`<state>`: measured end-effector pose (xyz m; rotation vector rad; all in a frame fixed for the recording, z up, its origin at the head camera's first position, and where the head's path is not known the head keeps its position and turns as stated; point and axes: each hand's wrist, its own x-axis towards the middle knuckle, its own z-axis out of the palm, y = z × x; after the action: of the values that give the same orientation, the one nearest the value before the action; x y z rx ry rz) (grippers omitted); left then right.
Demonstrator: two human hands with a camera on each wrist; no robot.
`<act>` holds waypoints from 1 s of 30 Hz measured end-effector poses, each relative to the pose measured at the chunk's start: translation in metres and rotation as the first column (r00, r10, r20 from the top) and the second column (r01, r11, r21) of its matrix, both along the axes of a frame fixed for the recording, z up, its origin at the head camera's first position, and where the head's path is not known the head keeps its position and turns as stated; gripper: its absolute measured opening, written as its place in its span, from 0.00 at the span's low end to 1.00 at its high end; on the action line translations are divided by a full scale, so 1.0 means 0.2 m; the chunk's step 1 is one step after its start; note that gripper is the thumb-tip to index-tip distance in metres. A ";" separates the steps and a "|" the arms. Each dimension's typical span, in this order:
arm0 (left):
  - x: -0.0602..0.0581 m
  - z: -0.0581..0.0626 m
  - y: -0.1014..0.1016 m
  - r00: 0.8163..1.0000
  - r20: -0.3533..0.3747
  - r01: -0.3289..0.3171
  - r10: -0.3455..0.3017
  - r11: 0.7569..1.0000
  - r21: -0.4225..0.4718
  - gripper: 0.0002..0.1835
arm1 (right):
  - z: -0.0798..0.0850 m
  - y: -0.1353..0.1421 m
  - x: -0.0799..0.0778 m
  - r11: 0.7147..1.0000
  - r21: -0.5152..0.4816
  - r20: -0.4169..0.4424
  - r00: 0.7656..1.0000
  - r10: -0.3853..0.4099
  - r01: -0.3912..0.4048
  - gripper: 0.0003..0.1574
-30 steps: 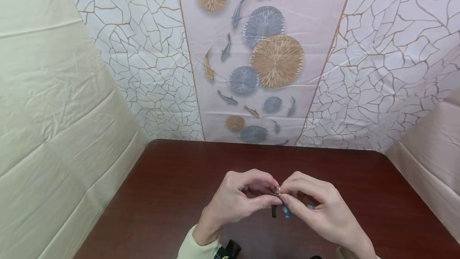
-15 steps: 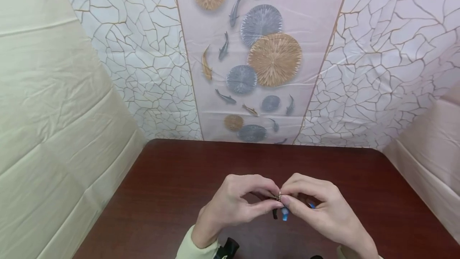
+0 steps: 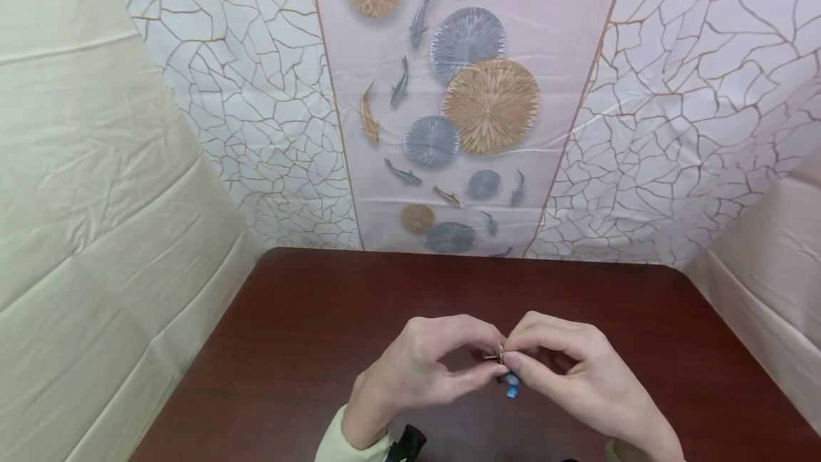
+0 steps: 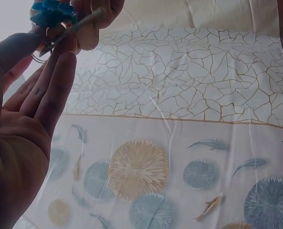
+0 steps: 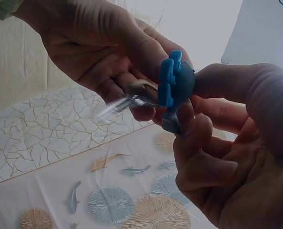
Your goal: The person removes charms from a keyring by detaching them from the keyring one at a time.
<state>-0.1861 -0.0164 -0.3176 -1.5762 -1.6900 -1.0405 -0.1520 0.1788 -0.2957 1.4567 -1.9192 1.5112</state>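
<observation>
Both hands meet over the table and pinch a small keychain between them. My left hand (image 3: 426, 369) grips its thin metal ring (image 4: 38, 57) between thumb and fingertips. Thumb and forefinger of my right hand (image 3: 580, 369) pinch the keychain from the other side. A blue, lobed charm (image 5: 167, 81) hangs at the fingertips; its lower end shows under the right thumb in the head view. Beside the charm in the right wrist view is a shiny, flat, key-like metal piece (image 5: 127, 101), its end blurred. The fingertips hide where ring and metal piece join.
A dark red-brown table (image 3: 308, 319) lies under the hands. Behind it hangs a patterned cloth (image 3: 410, 184) with fish and round motifs, and a plain cream cloth (image 3: 96, 234) drapes at the left. A black wrist device (image 3: 409, 440) sits by the left sleeve.
Both hands have sunk slightly while staying together. The ring has turned at the fingertips, and the dark piece that hung below the left fingers is now mostly hidden.
</observation>
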 end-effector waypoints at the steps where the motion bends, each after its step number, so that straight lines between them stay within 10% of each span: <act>1: 0.00 0.00 0.00 1.000 -0.006 -0.010 0.010 1.000 -0.005 0.11 | -0.01 0.00 0.00 1.000 0.004 0.010 1.000 0.000 0.000 0.23; 30: 0.00 -0.01 -0.01 0.994 0.074 -0.083 0.082 0.997 0.006 0.05 | -0.02 0.00 -0.01 0.985 -0.039 -0.028 0.985 -0.169 0.168 0.21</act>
<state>-0.1859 -0.0178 -0.3192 -1.4657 -1.7813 -1.0751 -0.1542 0.1790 -0.2990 1.2600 -1.9321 1.4310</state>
